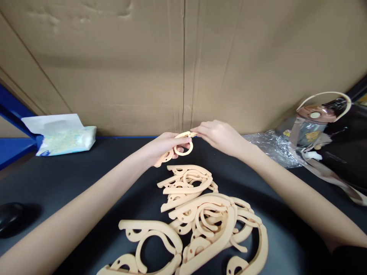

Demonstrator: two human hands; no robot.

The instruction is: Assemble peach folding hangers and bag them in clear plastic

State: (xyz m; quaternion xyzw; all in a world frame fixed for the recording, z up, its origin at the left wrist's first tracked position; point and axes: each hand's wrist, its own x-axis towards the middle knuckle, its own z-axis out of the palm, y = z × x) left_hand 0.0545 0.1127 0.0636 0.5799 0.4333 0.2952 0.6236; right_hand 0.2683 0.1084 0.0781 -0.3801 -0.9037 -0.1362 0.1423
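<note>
Near the back of the black table, my left hand point(169, 147) grips a beige folding clothes hanger point(187, 152), its hook ring showing beyond the thumb. My right hand point(219, 137) is closed with its fingertips on the right end of that same hanger. Part of the hanger lies hidden behind my left fingers. Below my hands, several more folded hangers of the same kind lie in an overlapping heap point(212, 225). One folded hanger point(160, 229) rests at the left of the heap.
A tissue pack point(67, 139) lies at the back left, and a black computer mouse point(13, 215) at the left edge. Crumpled clear plastic point(272, 147) and a cup with a handle and strap point(311, 128) are at the right. A cardboard wall point(137, 68) closes the back.
</note>
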